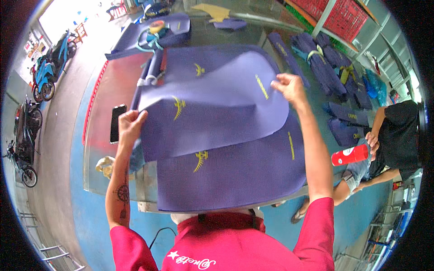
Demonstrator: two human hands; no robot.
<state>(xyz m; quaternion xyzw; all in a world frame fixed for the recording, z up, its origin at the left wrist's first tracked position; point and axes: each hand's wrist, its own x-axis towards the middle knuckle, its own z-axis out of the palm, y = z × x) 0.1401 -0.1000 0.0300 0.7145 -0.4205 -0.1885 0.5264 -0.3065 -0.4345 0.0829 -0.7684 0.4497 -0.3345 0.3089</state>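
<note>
A purple-blue fabric panel (221,119) with yellow printing and one rounded end is lifted and bowed between my hands. At its left edge, my left hand (131,126) pinches a corner. My right hand (289,92) grips the curved right edge between thumb and fingers. Beneath it, nearer to me, another matching panel (239,180) lies flat and reaches the table's front edge. A further matching panel (181,58) shows behind the raised one, partly covered by it. Rolled purple fabric (156,65) with a white tie lies at the far left of these panels.
A black phone (118,123) rests on the table (101,169) by my left hand. Tied purple bundles (318,63) lie at the right, below a red crate (339,18). A seated person (398,135) at the right holds a red cylinder (350,155). Motorbikes (45,81) stand far left.
</note>
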